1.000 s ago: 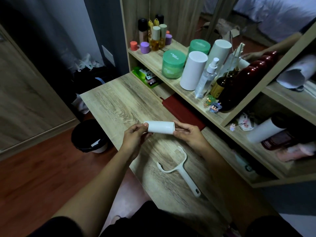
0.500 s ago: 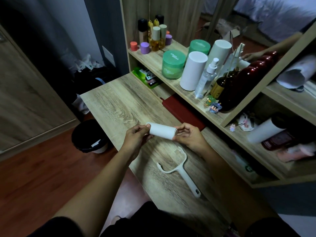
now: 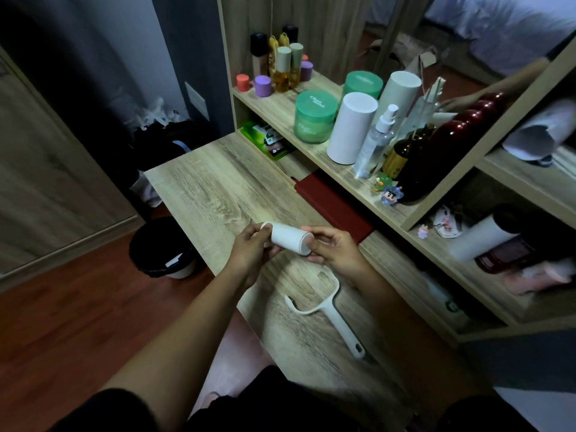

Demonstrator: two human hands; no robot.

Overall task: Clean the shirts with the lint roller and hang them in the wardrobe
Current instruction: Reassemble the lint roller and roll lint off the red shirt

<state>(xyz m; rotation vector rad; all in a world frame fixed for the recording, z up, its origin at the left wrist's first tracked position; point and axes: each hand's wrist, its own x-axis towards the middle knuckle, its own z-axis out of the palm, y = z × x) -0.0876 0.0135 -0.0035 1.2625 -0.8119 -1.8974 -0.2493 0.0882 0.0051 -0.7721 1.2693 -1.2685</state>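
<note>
1. Lint roll, a white cylinder, is held in the air just above the table, between both hands and a little far of the handle.
2. Left hand is closed around the roll's left end, fingers curled under it and thumb on top.
3. Right hand pinches the roll's right end with its fingertips; the rest of that hand is loosely curled and holds nothing else.
4. Roller handle, white with a curved fork, lies flat on the table near the person, apart from the roll and touched by neither hand. The roller is in two pieces, so I judge that no shirt cleaning can begin yet; no shirt or wardrobe interior is in view.
5. Risk: the roll is gripped only at its ends, so a slip of the right fingertips could drop it onto the table, and it might then roll off the left edge toward the bin on the floor.
6. Risk: if the sticky sheet is exposed, fingers pressing on the side could foul it or snag it.
7. Risk: fitting the roll to the fork at an angle could jam it or leave it loose, since the handle lies unsteadied.
</note>
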